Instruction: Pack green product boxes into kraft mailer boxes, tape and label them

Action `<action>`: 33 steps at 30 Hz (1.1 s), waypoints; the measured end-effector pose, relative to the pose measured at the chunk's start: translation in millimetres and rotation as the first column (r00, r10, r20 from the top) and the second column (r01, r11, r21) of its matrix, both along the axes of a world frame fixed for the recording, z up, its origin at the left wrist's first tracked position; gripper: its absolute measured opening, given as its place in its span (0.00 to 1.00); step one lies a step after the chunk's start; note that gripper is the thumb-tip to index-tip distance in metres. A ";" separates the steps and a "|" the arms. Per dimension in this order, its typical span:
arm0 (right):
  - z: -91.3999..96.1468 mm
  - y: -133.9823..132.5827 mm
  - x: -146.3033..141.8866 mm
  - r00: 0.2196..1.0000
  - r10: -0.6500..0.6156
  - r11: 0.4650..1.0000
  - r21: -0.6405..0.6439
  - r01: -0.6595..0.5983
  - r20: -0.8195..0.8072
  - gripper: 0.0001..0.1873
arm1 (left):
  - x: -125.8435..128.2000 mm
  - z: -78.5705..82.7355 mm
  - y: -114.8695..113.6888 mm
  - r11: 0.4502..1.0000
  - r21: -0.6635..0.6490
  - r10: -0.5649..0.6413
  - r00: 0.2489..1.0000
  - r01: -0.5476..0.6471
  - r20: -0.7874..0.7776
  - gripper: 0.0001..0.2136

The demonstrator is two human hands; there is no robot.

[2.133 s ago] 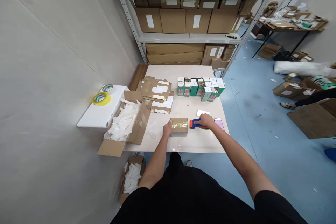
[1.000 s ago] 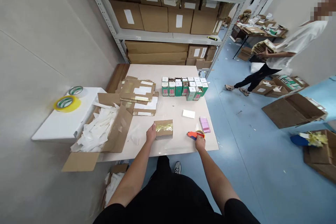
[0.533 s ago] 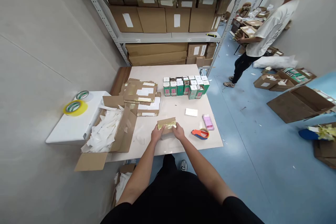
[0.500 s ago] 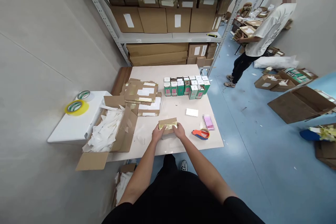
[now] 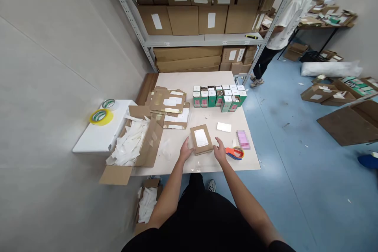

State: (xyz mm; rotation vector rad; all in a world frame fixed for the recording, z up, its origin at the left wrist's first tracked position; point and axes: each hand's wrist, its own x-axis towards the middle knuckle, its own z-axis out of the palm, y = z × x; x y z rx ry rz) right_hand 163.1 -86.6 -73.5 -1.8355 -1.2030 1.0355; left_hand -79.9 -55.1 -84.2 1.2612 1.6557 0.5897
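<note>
A small brown cardboard box [image 5: 201, 140] with a white label on top lies near the table's front edge. My left hand [image 5: 186, 152] is at the box's left side, fingers loosely apart, thumb touching its lower corner. My right hand [image 5: 220, 150] hovers just right of the box with fingers spread and nothing in it. An orange and blue tape dispenser [image 5: 235, 152] lies on the table right beside my right hand.
A row of green and white boxes [image 5: 218, 96] stands mid-table. Flat cardboard pieces [image 5: 171, 106] are stacked left. An open carton of white padding [image 5: 131, 143] overhangs the left edge. Tape rolls [image 5: 100, 117] sit on a white side table. A person [image 5: 285, 15] stands by the shelving [image 5: 206, 39].
The box has been turned over, so its white label faces up instead of the taped seam. Both hands have come off its top to its sides. The person walked towards the shelves.
</note>
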 end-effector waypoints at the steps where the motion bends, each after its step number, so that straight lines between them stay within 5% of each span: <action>1: 4.7 5.3 4.8 1.000 -0.016 0.999 0.029 0.016 0.004 0.34 | 3.2 4.1 7.5 0.999 0.034 -0.012 1.000 0.013 -0.021 0.41; 5: 25.3 31.8 26.8 0.998 -0.053 0.991 0.125 0.055 -0.018 0.35 | 27.9 16.7 40.7 0.987 0.101 -0.108 0.977 0.128 -0.182 0.34; 11: 27.6 73.0 62.1 0.988 -0.131 0.977 0.177 0.114 0.084 0.35 | 60.9 -1.2 60.1 0.895 -0.202 -0.446 0.769 0.399 -0.458 0.49; 14: 11.7 97.8 82.6 0.975 -0.180 0.980 0.113 0.166 0.130 0.34 | 55.4 -8.5 70.5 0.817 -0.236 -0.567 0.656 0.526 -0.498 0.50; 17: -11.6 124.8 101.8 0.964 -0.218 0.970 -0.080 0.231 0.153 0.35 | 45.1 -8.6 83.7 0.766 -0.258 -0.626 0.593 0.589 -0.506 0.48; 23: -64.8 165.3 122.4 0.955 -0.180 0.848 -0.454 0.272 0.237 0.42 | 34.6 -10.0 71.7 0.809 -0.265 -0.578 0.629 0.525 -0.520 0.47; 29: -100.0 183.3 116.8 0.915 -0.186 0.763 -0.534 0.364 0.357 0.43 | 22.7 -10.1 54.2 0.792 -0.290 -0.602 0.606 0.538 -0.520 0.46; 33: -107.1 180.5 114.1 0.901 -0.213 0.786 -0.482 0.388 0.378 0.39 | 19.3 -10.5 57.3 0.782 -0.296 -0.614 0.590 0.549 -0.525 0.48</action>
